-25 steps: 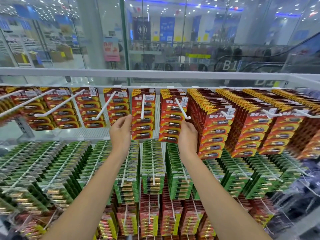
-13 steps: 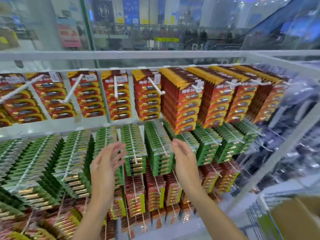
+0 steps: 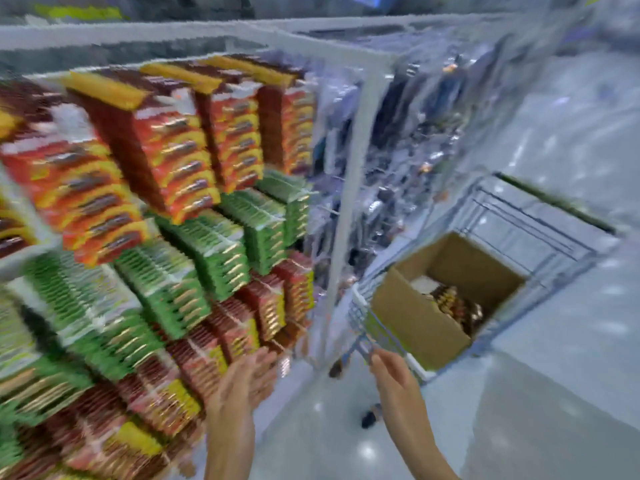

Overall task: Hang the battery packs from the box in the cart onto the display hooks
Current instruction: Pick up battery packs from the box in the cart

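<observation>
Head view, heavy motion blur. Cardboard box (image 3: 415,317) sits open-topped in the cart (image 3: 540,216), with battery packs (image 3: 453,306) lying in its bottom, so stock remains to hang. Left of the box: display rack (image 3: 166,161), densely hung. Below the box: left hand (image 3: 247,379) released, fingers straight; right hand (image 3: 391,375) empty, loosely extended toward the box's near corner, probably reaching for packs. Contact with cart rim: cannot tell.

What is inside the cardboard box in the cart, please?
The open cardboard box in the cart holds reddish battery packs and something white, too blurred to name. Its near wall hides the rest of the bottom, so their number cannot be told.
</observation>
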